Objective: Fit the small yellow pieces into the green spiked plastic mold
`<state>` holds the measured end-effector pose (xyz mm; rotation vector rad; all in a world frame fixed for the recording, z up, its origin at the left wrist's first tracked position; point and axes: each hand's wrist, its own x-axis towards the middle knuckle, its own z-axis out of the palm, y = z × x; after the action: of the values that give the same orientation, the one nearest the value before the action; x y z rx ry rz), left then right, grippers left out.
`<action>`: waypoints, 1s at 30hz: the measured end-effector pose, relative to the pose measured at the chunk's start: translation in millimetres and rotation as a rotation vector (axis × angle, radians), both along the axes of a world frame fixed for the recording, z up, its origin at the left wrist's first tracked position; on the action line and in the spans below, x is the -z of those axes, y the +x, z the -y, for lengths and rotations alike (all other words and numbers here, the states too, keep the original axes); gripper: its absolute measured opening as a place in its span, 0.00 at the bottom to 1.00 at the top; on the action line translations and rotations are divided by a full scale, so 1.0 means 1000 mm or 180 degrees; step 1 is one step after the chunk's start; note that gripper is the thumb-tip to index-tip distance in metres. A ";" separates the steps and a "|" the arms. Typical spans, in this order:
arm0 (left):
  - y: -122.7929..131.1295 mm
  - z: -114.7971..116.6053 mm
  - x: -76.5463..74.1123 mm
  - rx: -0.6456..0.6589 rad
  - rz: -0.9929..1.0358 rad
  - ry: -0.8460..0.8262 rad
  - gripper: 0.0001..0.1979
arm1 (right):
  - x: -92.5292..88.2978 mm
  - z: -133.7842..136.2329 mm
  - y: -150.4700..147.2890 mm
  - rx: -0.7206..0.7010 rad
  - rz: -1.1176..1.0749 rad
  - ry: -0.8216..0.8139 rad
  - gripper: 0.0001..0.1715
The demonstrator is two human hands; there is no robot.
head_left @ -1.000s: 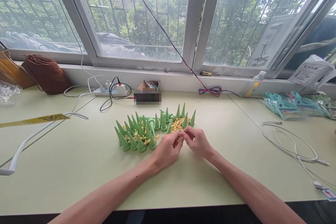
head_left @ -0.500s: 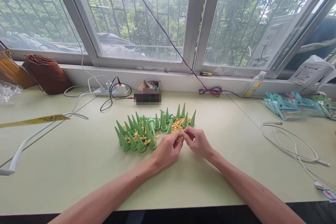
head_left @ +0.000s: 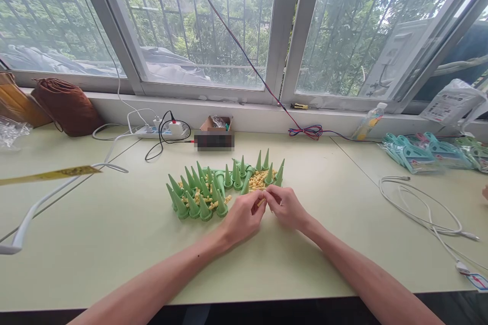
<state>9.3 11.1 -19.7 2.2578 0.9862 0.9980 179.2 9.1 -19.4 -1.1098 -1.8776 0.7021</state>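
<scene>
My left hand (head_left: 244, 217) and my right hand (head_left: 286, 207) meet at the middle of the pale green table (head_left: 114, 233), fingertips pinched together on one small yellow piece (head_left: 261, 202). Just beyond them stand several green cones (head_left: 198, 194) in a cluster, points up. Loose small yellow pieces (head_left: 259, 179) lie in a pile among the cones, right behind my fingers. Both hands are closed in a pinch.
A power strip with plugs (head_left: 162, 129) and a small cardboard box (head_left: 215, 124) sit by the window ledge. A brown pouch (head_left: 64, 106) lies far left, a white cable (head_left: 423, 208) right, and packaged teal items (head_left: 423, 155) far right. A white band (head_left: 34, 210) curves at left.
</scene>
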 end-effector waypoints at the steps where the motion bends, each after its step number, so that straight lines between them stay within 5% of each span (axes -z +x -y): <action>1: 0.000 0.000 0.000 0.0000 0.0000 0.0000 0.09 | 0.000 0.000 0.000 -0.0001 0.0000 -0.0005 0.17; 30: 0.000 -0.001 0.002 0.0069 -0.0012 -0.0130 0.09 | -0.002 -0.001 0.001 -0.0034 0.0079 0.0005 0.16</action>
<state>9.1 12.4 -21.8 2.2332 0.9729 0.9562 180.0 9.7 -17.8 -1.1128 -1.9061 0.6957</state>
